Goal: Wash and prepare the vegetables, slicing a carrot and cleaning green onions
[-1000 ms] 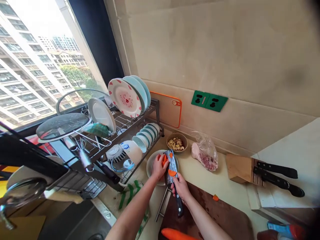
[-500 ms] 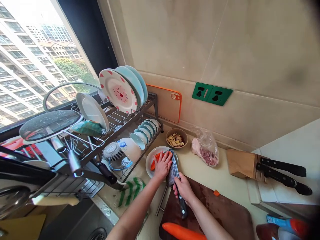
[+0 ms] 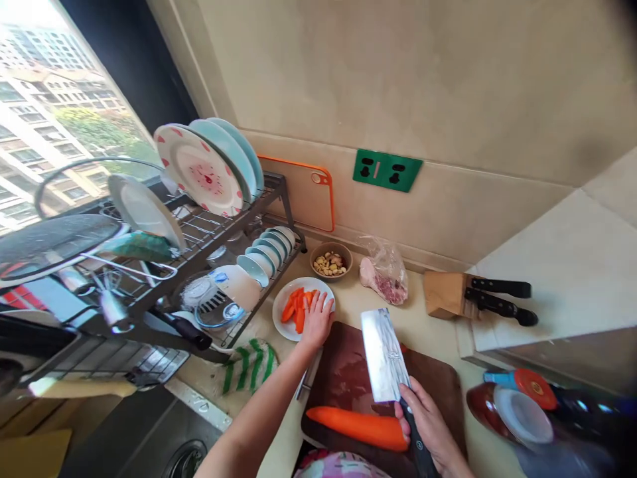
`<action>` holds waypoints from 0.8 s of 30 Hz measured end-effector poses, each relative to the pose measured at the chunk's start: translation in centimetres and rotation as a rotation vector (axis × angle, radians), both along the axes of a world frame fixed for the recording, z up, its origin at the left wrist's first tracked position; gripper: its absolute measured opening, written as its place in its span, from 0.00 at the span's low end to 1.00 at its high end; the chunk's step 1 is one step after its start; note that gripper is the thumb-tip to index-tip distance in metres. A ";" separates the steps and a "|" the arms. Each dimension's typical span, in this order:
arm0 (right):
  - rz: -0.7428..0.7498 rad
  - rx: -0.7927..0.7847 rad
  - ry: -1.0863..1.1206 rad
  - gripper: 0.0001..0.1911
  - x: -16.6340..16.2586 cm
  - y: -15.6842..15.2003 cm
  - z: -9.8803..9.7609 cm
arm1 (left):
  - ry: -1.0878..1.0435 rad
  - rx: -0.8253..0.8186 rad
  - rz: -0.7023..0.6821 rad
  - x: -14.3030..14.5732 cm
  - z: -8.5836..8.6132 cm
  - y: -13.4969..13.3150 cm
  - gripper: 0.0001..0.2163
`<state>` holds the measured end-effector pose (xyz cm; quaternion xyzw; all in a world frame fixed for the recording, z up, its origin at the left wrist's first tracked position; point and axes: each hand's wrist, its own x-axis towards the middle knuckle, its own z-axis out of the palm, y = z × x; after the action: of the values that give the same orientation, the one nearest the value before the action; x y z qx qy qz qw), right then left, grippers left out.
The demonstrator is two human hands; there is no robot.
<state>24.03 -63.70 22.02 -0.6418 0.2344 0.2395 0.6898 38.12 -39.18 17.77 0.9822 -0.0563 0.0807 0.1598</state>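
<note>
While the right hand grips a cleaver by its handle, the left hand is spread over carrot slices; the carrot beside the right hand looks firm, slick, best held mid-length.

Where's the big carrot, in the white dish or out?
Out: the big carrot lies on the brown board, apart from the white dish.

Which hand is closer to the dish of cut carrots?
Left. The left hand is over the dish; the right hand grips a cleaver above the cutting board, farther away.
</note>
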 end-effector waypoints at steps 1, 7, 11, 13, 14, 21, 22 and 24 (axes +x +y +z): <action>-0.065 -0.015 0.000 0.22 -1.3 -1.7 -0.4 | 0.004 -0.041 -0.066 -0.5 0.2 -1.6 0.16; -0.300 -0.099 0.065 0.23 -7.0 -8.3 -3.0 | 0.282 -0.238 -0.301 -3.0 0.2 -12.4 0.14; -0.240 -0.084 0.057 0.22 -7.3 -8.8 -3.8 | 0.380 -0.190 -0.241 -3.1 -0.1 -16.7 0.14; -0.214 -0.048 0.042 0.22 -7.2 -8.8 -4.3 | 0.394 -0.173 -0.204 -2.8 0.0 -17.9 0.12; -0.208 -0.031 0.039 0.23 -7.2 -9.0 -4.6 | 0.397 -0.172 -0.193 -2.7 0.1 -18.3 0.11; -0.168 0.010 0.095 0.22 -8.5 -11.9 -7.3 | 0.314 -0.238 -0.043 -3.0 1.8 -15.8 0.07; -0.153 0.007 0.097 0.22 -8.6 -12.1 -7.3 | 0.297 -0.238 -0.001 -3.0 2.3 -14.1 0.07; -0.140 -0.003 0.091 0.22 -8.7 -12.1 -6.8 | 0.266 -0.221 0.099 -2.6 3.6 -9.4 0.08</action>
<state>15.37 -75.81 15.20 -0.6133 0.3101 0.2195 0.6925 35.54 -48.62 21.36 0.9622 0.0230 -0.0365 0.2688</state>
